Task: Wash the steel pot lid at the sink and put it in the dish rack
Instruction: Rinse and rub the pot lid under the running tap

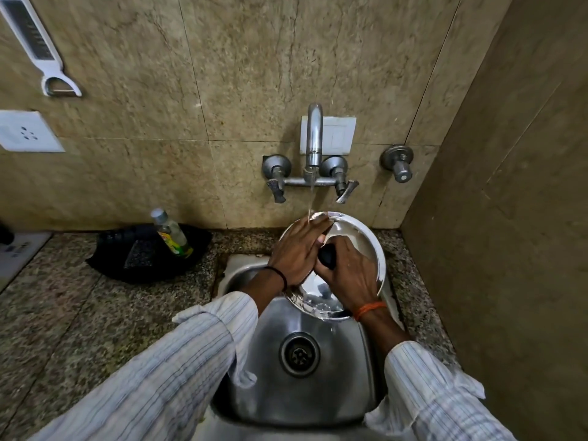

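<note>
Nearest you are your two striped sleeves [178, 361], reaching in over the steel sink [321, 389], whose drain [299, 354] sits bare between your forearms. Above the far end of the sink you hold the steel pot lid [366, 240] tilted up on edge, its shiny inner face towards you. Your right hand [346, 275] has its fingers clamped round the lid's black knob [327, 256], a thread band on that wrist. Your left hand [297, 249] lies flat on the lid's face just left of the knob, fingers straight and close together, their tips reaching the lid's upper rim; a dark band circles that wrist. Water from the tap [313, 138], mounted on the wall straight above the sink, falls in a thin stream onto your left fingertips and the lid's top edge.

Left of the sink, on the speckled stone bench [63, 313], a black tray [143, 256] holds a leaning bottle [171, 232] with a grey cap. A single valve [397, 163] sticks out of the wall to the right of the tap. High on the wall far left of the sink hang a white peeler-grater [35, 46] and, below it, a white socket plate [27, 132].
</note>
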